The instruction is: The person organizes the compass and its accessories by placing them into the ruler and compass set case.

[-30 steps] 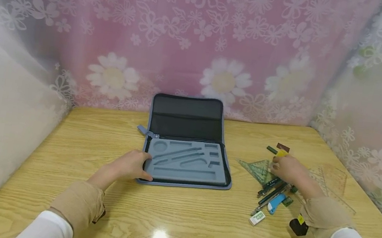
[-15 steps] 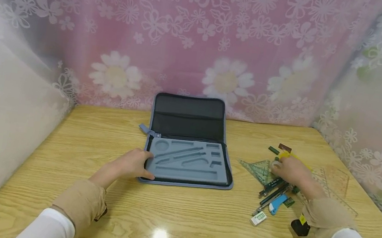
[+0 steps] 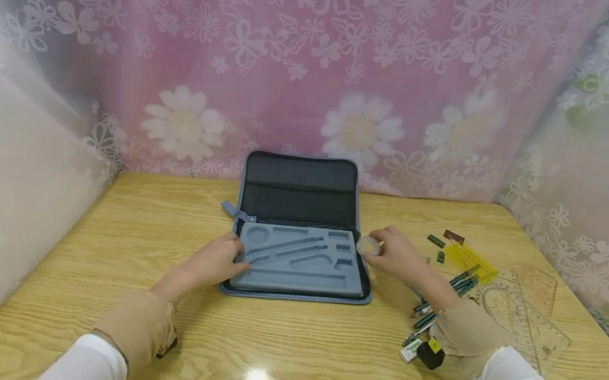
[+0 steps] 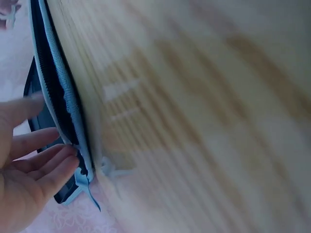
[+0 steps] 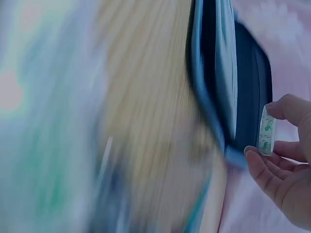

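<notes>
A small clear roll of tape is pinched between the thumb and fingers of my right hand, just over the right edge of the case. In the right wrist view the tape roll appears edge-on, with green print. The zip case lies open on the table, its black lid tilted up at the back. In it sits a grey-blue foam insert with a round recess, long slots and small recesses. My left hand rests at the insert's left edge, fingers extended and slightly bent; in the left wrist view they touch the zip edge.
To the right lie dark pens and compasses, a yellow stencil, clear set squares, a white eraser and small dark green pieces. A flowered curtain hangs behind the table.
My right hand has moved left from the pile to the case, carrying the tape roll. The yellow stencil now lies uncovered. My left hand has shifted slightly on the insert's edge.
</notes>
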`<state>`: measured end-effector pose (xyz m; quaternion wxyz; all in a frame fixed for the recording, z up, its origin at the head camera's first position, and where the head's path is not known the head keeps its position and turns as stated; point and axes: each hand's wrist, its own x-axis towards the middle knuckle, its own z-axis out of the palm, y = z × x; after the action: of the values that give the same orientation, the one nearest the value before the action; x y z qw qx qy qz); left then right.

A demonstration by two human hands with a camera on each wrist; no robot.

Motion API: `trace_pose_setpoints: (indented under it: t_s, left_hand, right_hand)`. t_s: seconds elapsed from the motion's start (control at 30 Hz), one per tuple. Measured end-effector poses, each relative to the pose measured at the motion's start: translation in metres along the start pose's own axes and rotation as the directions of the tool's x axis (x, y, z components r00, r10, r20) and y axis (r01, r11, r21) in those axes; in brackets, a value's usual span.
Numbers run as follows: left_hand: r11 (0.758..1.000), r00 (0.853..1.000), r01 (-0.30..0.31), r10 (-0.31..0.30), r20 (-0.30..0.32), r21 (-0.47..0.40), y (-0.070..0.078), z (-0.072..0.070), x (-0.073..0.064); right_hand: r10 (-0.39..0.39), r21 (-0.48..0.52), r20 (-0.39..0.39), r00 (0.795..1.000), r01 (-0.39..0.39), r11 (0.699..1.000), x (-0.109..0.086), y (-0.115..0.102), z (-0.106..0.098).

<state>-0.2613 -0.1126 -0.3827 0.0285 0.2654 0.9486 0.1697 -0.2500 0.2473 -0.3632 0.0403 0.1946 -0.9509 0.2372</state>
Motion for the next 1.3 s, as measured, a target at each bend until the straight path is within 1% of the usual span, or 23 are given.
trace_pose_setpoints:
  t_s: [0.1,0.17,0.23,0.33,0.43,0.5,0.57,0.63,0.73,0.8,0.87,0.93,1.07,1.17,1.23,1.3]
  left_hand:
    - [0.999,0.998,-0.032,0.033,-0.056,0.021,0.001,0.001,0.006]
    - [0.999,0.997,-0.045,0.047,-0.068,0.026,0.003,0.002,0.011]
    - [0.999,0.997,-0.04,0.04,-0.066,0.013,0.004,0.002,0.016]
    - [0.998,0.999,0.017,-0.02,-0.049,-0.062,0.006,0.002,0.025]
    - [0.987,0.997,0.063,-0.07,-0.039,-0.148,0.005,0.004,0.033]
    - [0.979,0.996,0.07,-0.079,-0.043,-0.189,0.004,0.004,0.037]
    - [0.978,0.996,0.058,-0.069,-0.05,-0.198,0.003,0.004,0.041]
    - [0.979,0.996,0.056,-0.067,-0.051,-0.195,0.002,0.004,0.045]
    - [0.98,0.996,0.061,-0.073,-0.055,-0.19,-0.001,0.003,0.049]
    - [0.98,0.995,0.071,-0.083,-0.061,-0.187,-0.004,0.002,0.052]
    - [0.978,0.993,0.08,-0.095,-0.069,-0.192,-0.008,0.002,0.054]
    - [0.975,0.99,0.099,-0.115,-0.076,-0.198,-0.012,0.002,0.055]
    - [0.959,0.986,0.136,-0.156,-0.06,-0.248,-0.02,-0.003,0.055]
    - [0.946,0.982,0.167,-0.184,-0.034,-0.279,-0.022,-0.009,0.055]
    - [0.944,0.978,0.194,-0.206,-0.015,-0.266,-0.021,-0.013,0.055]
    - [0.948,0.976,0.216,-0.219,0.011,-0.234,-0.019,-0.015,0.057]
  right_hand:
    - [-0.094,0.048,0.015,0.995,0.093,0.995,0.019,-0.024,0.017]
    - [-0.122,0.055,0.023,0.992,0.121,0.991,0.03,-0.039,0.028]
    - [-0.112,0.066,0.044,0.993,0.109,0.992,0.041,-0.052,0.038]
    - [-0.09,0.085,0.086,0.992,0.083,0.993,0.056,-0.067,0.054]
    - [-0.076,0.117,0.138,0.988,0.06,0.991,0.069,-0.079,0.068]
    - [-0.079,0.124,0.162,0.984,0.059,0.991,0.077,-0.086,0.075]
    - [-0.092,0.13,0.18,0.979,0.069,0.989,0.085,-0.093,0.08]
    - [-0.091,0.129,0.189,0.978,0.067,0.989,0.093,-0.098,0.084]
    - [-0.078,0.108,0.182,0.98,0.059,0.992,0.102,-0.101,0.09]
    - [-0.068,0.09,0.165,0.984,0.054,0.994,0.108,-0.103,0.094]
    - [-0.081,0.083,0.149,0.986,0.069,0.994,0.114,-0.104,0.097]
    - [-0.08,0.088,0.144,0.986,0.068,0.994,0.119,-0.106,0.101]
    - [-0.043,0.102,0.159,0.986,0.027,0.994,0.128,-0.111,0.104]
    - [-0.012,0.095,0.182,0.983,-0.006,0.995,0.134,-0.114,0.105]
    - [0.001,0.095,0.197,0.98,-0.02,0.995,0.136,-0.116,0.105]
    - [0.011,0.089,0.209,0.978,-0.031,0.996,0.137,-0.117,0.105]
